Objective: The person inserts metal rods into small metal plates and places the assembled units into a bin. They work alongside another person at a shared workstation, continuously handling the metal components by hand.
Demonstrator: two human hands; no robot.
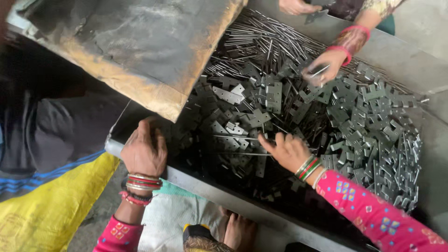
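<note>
1. Grey stamped metal hinge leaves [298, 112], flat with small round holes and notched knuckle edges, lie heaped in a dark, shallow metal tray [219, 189] that fills the middle and the 3 o'clock side of the view.
2. Thin straight steel pins [261, 39] are piled along the tray's 12 o'clock edge, mixed into the hinge leaves.
3. The right hand [289, 150], with its wrist in red, green and silver bangles and a pink patterned sleeve, reaches into the heap near the centre, fingers loosely spread and touching hinge leaves and a long pin; I cannot tell whether it grips anything.
4. The left hand [143, 150], also bangled, rests on the tray's pale near rim at 8 o'clock, fingers curled over the edge, holding nothing that can be made out.
5. Another person's hand [326, 65] at 1 o'clock, with pink bangles, pinches a small metal piece above the pile; a second hand [295, 6] of theirs is at the top edge.
6. A worn, soot-darkened slab of cardboard [140, 46] with frayed tan edges overhangs the tray at 11 o'clock.
7. A yellow woven plastic sack [56, 205] lies at 7 o'clock, and pale woven cloth [172, 219] at 6 o'clock over a grey concrete floor.
</note>
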